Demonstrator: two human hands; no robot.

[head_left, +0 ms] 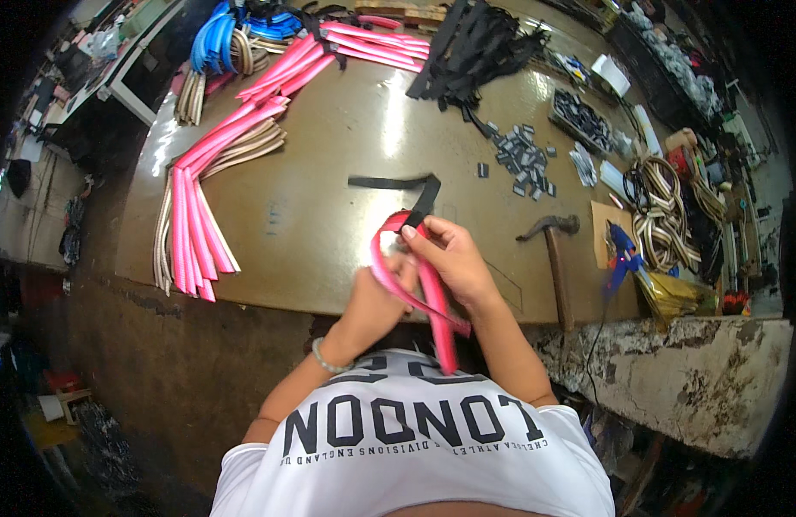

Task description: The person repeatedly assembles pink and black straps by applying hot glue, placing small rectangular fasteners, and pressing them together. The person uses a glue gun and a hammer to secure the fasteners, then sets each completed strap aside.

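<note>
A pink strap is folded into a loop over the near edge of a brown worktable. My right hand pinches the top of the loop, thumb on the fold. Under the loop, my left hand grips its lower side, a beaded bracelet on that wrist. A black strap lies on the table just beyond the loop, one end reaching my fingers.
A fan of pink and beige straps lies at the left, more pink ones and blue ones at the back. Black straps, small grey metal pieces, a hammer and a blue glue gun sit right.
</note>
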